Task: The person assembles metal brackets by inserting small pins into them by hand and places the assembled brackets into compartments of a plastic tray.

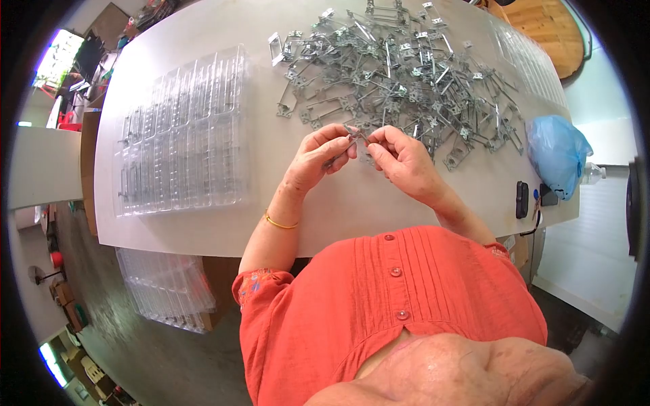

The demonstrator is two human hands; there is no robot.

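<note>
My left hand (319, 154) is closed, its thumb and fingers pinching a small grey metal bracket (355, 134) over the near edge of the pile. Opposite it, my right hand (407, 162) pinches the other end of that bracket. The fingers partly hide the piece, so I cannot tell whether it is one part or two. Just beyond both hands spreads a tangled heap of similar thin metal brackets (389, 74) with rods and flat end plates. To the left lies a clear plastic compartment tray (186, 135), apparently stacked, with metal parts in its slots.
On the white table (284, 233), a blue plastic bag (557, 155) and a small black case (522, 199) are at the right. More clear trays (528, 61) lie at the far right. Below the left edge, further trays (166, 287) rest by a cardboard box (223, 284).
</note>
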